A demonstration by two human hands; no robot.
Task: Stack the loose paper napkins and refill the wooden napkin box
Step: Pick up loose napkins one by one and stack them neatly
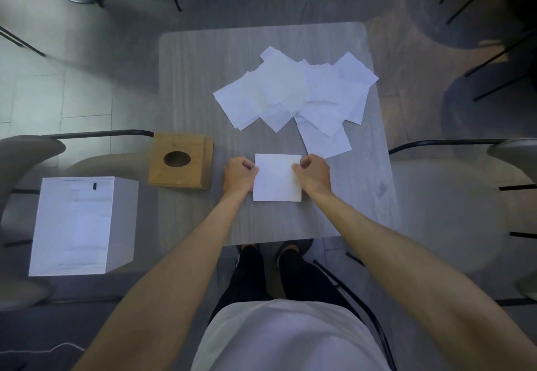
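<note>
Bare table lies open between the wooden box at the left edge and the loose napkin pile far right. The near strip of table below the square stack is unobstructed.

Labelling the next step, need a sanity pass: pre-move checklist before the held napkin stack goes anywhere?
1. Grip on both sides: left hand and right hand pinch opposite edges of the napkin stack. ok.
2. Stack squared: its visible edges look aligned. ok.
3. All napkins gathered: loose napkins lie scattered beyond the stack. not ok.
4. Wooden napkin box close by: just left of the left hand, apart from it. ok.
5. Box opened for refilling: only its oval top hole shows. cannot tell.
</note>
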